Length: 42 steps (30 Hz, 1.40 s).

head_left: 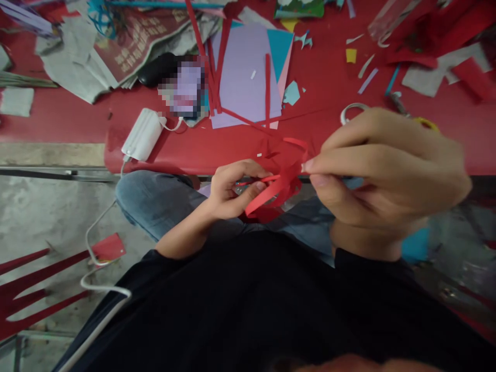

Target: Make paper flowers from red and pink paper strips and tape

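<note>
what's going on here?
A seated person's left hand holds a bunch of looped red paper strips by the edge of a red table. The right hand is just beside it, a small pale bit at its fingertips. Purple sheets and paper scraps lie on the table.

Held in mid-air, a bunch of looped red paper strips (285, 182).
Bent into thin, flat curves, overlapping and crowded at the middle, with a broader band slanting low at the near side and a narrow arc reaching toward the table (222, 152). Gripped at one side by the left hand (234, 188), just off the table's edge. At the right hand's (391, 165) fingertips, a tiny whitish bit (303, 167), too blurred to identify.
</note>
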Tool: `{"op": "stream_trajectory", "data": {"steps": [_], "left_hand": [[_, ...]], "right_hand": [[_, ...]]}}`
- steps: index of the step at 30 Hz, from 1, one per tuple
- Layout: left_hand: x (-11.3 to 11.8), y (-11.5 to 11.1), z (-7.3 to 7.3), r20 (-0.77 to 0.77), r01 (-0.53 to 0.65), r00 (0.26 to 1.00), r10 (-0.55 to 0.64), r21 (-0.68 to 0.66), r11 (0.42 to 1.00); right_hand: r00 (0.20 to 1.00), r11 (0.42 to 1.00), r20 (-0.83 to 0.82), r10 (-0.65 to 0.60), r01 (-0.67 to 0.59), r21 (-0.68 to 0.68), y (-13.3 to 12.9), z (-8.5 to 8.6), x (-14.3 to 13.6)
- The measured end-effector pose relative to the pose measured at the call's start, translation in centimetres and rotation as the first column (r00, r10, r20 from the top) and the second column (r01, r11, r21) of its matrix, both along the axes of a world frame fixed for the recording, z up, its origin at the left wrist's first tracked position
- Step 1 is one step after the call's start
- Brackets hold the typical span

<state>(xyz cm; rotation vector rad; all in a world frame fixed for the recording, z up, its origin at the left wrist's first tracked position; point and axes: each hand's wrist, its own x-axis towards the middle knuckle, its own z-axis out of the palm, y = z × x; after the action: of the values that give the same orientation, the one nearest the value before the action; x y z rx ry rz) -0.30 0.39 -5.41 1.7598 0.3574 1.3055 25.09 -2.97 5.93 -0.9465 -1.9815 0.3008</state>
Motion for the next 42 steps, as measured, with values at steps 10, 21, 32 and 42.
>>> {"op": "stream_trajectory", "data": {"steps": [10,21,32,42], "left_hand": [[0.3,0.0,0.1,-0.022,0.0,1.0,0.0,0.004,1.0],[0.3,0.0,0.0,-0.022,-0.001,1.0,0.002,0.017,1.0],[0.2,0.1,0.3,-0.108,-0.036,0.993,0.049,0.12,0.992],[0.3,0.4,0.0,-0.107,-0.024,0.994,0.037,0.121,0.992]], "right_hand": [[0.99,0.995,0.132,0.04,-0.052,0.088,-0.2,0.5,0.2],[0.973,0.998,0.224,0.055,-0.059,0.009,-0.4,0.9,0.0],[0.967,0.996,0.241,0.084,-0.076,-0.041,-0.3,1.1,-0.3],[0.968,0.969,0.159,0.196,-0.166,-0.18,0.3,1.3,0.6]]}}
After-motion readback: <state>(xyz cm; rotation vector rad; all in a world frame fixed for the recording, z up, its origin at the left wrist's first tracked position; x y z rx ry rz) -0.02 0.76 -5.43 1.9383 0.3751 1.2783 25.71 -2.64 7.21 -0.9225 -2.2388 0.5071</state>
